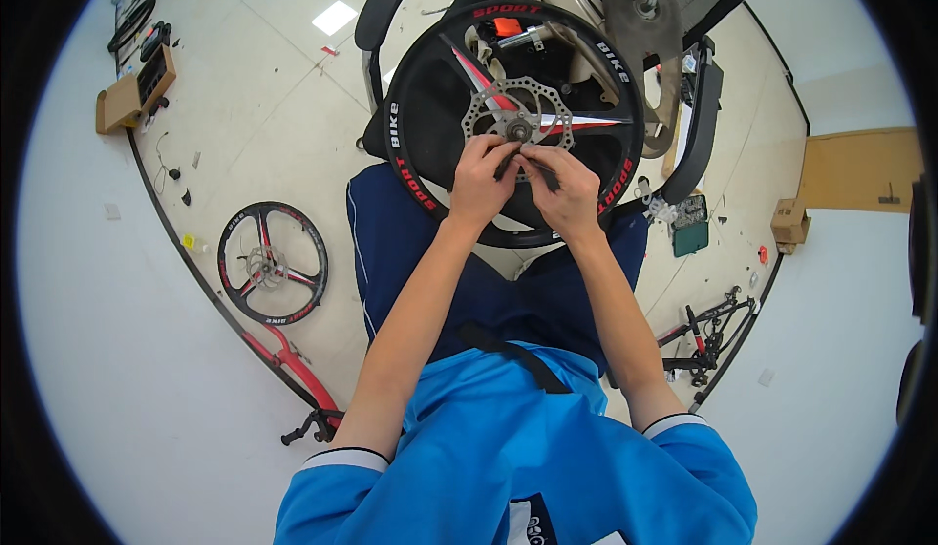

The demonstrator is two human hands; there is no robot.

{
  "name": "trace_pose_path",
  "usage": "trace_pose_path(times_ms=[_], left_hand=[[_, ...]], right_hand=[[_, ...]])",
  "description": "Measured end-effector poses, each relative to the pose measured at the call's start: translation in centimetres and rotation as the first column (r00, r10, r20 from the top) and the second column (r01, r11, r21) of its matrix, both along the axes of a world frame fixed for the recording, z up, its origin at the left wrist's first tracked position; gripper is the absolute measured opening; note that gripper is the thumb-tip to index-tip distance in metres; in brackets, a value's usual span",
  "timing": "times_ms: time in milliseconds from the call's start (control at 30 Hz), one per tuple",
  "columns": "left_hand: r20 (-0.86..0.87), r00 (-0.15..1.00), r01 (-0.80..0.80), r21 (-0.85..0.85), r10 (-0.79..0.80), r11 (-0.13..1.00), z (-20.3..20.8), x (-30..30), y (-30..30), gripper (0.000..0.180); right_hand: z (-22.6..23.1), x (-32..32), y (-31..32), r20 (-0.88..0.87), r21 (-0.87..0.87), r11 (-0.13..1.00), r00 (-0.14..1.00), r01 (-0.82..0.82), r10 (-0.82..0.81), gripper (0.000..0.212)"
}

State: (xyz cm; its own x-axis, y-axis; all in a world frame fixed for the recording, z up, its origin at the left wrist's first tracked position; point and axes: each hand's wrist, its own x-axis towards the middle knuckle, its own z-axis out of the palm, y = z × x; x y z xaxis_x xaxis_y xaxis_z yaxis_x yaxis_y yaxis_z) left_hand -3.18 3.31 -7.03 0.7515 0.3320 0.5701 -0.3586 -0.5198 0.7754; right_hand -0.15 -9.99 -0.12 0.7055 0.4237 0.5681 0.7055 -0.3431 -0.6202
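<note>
Head view, looking down: blue sleeves and dark trousers fill the near edge, both forearms reaching forward to a black bicycle wheel [430,115] propped upright against the knees. The left hand [481,179] has its fingers curled in, fingertips pinching at the hub [519,132] in the middle of the silver brake disc [489,105]. The right hand [567,188] is also half-closed, fingers meeting the left just below the hub — what it pinches is too small to tell. Farther off on the pale floor, a second black wheel [273,263] lies flat to the left beside a red frame [298,369]; a cardboard box [122,104] sits beyond.
</note>
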Motion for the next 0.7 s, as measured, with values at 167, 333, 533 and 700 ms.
trace_pose_path(times_ms=[167, 333, 533, 700], left_hand=[[0.035, 0.998, -0.043, 0.002, 0.043, 0.999, -0.4, 0.1, -0.3, 0.032], [0.039, 0.999, -0.035, -0.014, 0.036, 0.999, -1.0, -0.1, -0.4, 0.04], [0.09, 0.996, -0.017, -0.036, 0.021, 0.999, -1.3, 0.0, -0.3, 0.038], [0.044, 0.998, -0.056, 0.014, 0.055, 0.998, -1.5, 0.0, -0.1, 0.038]], right_hand=[[1.0, 0.2, 0.4, 0.041, -0.127, 0.987, 0.994, -0.099, 0.105, 0.023], [0.8, 0.2, 1.1, 0.179, -0.254, 0.96, 0.97, -0.114, 0.163, 0.02], [0.6, -0.2, 1.6, 0.051, -0.267, 0.956, 0.989, -0.122, 0.14, 0.023], [0.5, -0.2, 1.2, -0.13, -0.127, 0.99, 0.991, -0.055, 0.038, 0.018]])
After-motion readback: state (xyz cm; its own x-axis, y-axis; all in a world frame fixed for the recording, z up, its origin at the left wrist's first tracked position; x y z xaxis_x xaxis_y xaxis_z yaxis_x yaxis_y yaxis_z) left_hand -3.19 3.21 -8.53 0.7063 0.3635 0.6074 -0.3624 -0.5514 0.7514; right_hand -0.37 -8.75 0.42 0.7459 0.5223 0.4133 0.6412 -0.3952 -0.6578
